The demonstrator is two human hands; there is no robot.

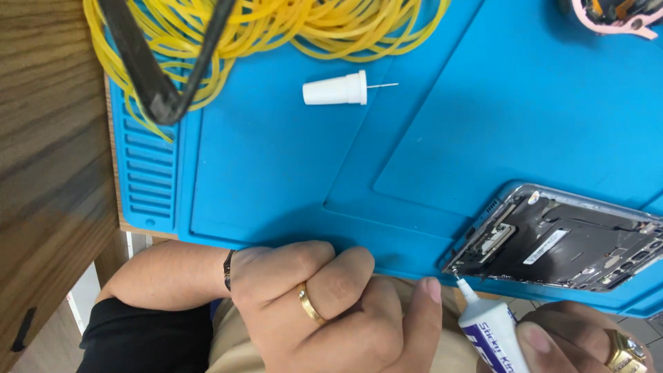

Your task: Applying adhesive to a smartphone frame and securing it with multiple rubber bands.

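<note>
My right hand [587, 342], wearing a gold ring, grips a white glue tube [492, 337] at the bottom right. The tube's thin nozzle touches the near left corner of an opened phone [552, 238], which lies with its inner parts showing on the blue work mat [276, 173]. My left hand [331, 304], with a gold ring and a dark wrist strap, rests curled at the mat's near edge. Its thumb reaches toward the nozzle, and nothing shows inside its fingers. The tube's white cap [336, 90], with a thin pin, lies on the mat farther back.
A heap of yellow rubber bands [276, 27] lies at the mat's far edge with a thin black frame [155, 76] across it. A pink-edged part [615, 17] sits at the top right. The wooden table [48, 138] runs along the left.
</note>
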